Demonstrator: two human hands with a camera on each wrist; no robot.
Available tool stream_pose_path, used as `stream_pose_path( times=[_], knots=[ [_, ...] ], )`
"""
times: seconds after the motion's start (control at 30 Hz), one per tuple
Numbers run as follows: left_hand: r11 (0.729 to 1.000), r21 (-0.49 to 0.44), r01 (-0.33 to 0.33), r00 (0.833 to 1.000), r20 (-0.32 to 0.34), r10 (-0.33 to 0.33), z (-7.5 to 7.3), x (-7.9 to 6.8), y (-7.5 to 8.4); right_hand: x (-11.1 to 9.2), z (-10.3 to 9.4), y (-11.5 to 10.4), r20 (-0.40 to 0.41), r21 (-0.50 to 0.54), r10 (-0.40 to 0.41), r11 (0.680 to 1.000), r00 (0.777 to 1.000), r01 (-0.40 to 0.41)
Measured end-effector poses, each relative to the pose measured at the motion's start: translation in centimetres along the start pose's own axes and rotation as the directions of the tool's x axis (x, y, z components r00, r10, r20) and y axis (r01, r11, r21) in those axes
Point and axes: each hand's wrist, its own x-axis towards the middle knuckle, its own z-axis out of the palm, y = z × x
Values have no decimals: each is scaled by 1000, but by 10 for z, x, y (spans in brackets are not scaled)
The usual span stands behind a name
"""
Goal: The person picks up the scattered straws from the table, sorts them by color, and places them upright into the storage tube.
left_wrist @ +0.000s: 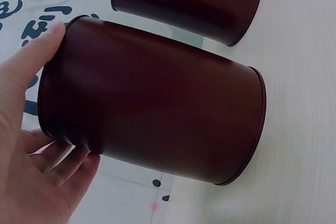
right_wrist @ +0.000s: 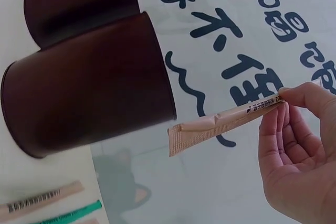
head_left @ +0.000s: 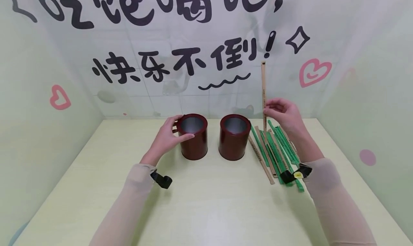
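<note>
Right grip: closed to a narrow pinch between thumb and fingers, with one sachet in it; hung over the heap, perhaps to hold that one apart from the others.

Tan sachet: held nearly upright in the right grip, reaching well above it and a little below – pinched along its length, probably to leave both ends free.

Left grip: spread wide but curved round one canister near its rim, with thumb on the near side and fingers on the far; apparently set so to steady it.

Left canister: stood mouth-up on the worktop, within the left grip.

Right canister: stood mouth-up between the two grips, touched by neither; seemingly placed within reach of both.

Heap of green and tan sachets: lay fanned below the right grip, loosely overlapped.

Sachet's look: slim, flat and papery; printed dark along its length, creased, and ridged at the crimped lower end.

Canisters' look: glossy dark red outside – grey inside.
</note>
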Motion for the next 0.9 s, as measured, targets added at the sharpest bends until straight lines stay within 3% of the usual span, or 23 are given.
stream_pose_path(
  times=[0.3, 0.67, 0.9],
  knots=[
    [1000, 3, -1, 1000, -1, 1, 0, 0, 0, 9, 30, -9, -19, -58, -15, 998, 1000, 14],
    [1000, -7, 0, 1000, -6, 0, 0, 0, 0, 21, 71, -9, -42, 106, -69, 992, 997, 73],
    [1000, -2, 12, 1000, 1, -12, 0, 0, -1, 26, 104, -11, -78, 129, -110, 984, 991, 120]
  ],
)
